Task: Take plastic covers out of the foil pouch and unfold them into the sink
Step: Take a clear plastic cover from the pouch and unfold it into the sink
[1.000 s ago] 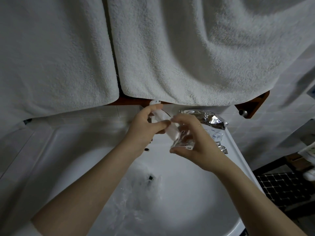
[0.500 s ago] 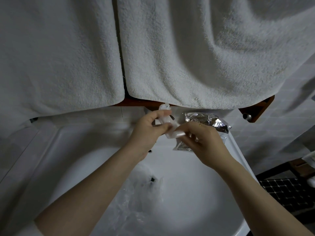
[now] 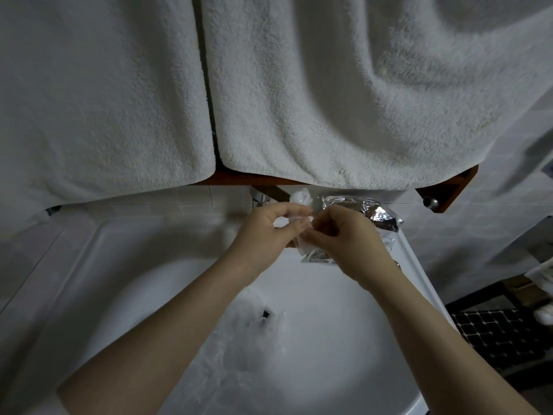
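Hands closer together than half second ago, folded plastic cover (image 3: 299,205) now bunched between them. Left hand (image 3: 266,232) at 12 o'clock over sink (image 3: 344,339), fingers (image 3: 294,227) curled, pinching cover; right hand (image 3: 353,241) just beside, toward 1 o'clock, fingers pinching same cover's lower end. Foil pouch (image 3: 377,214) on sink rim at 1 o'clock, behind right hand. Unfolded clear covers (image 3: 248,348) lie crumpled in basin near drain. White towels (image 3: 329,100) hang above.
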Demonstrator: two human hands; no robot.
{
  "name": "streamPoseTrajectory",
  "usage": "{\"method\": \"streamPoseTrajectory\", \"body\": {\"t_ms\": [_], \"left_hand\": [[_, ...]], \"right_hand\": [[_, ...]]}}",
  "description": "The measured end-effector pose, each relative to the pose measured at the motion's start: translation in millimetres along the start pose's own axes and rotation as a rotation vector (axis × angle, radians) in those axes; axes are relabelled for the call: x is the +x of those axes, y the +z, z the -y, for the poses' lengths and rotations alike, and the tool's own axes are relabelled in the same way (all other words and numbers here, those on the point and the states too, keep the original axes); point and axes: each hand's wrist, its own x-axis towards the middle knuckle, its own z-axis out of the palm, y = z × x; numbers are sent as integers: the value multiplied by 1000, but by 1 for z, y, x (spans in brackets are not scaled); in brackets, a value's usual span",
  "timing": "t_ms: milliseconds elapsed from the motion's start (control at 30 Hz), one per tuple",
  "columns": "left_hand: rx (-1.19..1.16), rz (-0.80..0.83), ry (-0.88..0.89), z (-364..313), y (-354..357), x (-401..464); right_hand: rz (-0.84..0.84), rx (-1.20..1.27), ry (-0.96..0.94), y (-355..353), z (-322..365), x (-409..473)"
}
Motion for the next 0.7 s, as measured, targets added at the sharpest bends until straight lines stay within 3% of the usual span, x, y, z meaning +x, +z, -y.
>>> {"method": "streamPoseTrajectory", "body": {"t_ms": [133,233,367,567,700], "left_hand": [[-89,-3,-56,-1,-1,1],[-198,26,-111,-1,-5,2],[-307,70,-143,3,-5,2],[-544,42,-315,9,-4,7],[-484,86,-326,15,-2,11]], "right_hand": [[-112,-147,-260,4,-4,-2],[-49,-334,-555,1,-13,-6],[-148,-523,-754,4,-26,-8],[-95,-352,-714,1,-18,-8],[-38,-225,-575,4,-23,-10]]}}
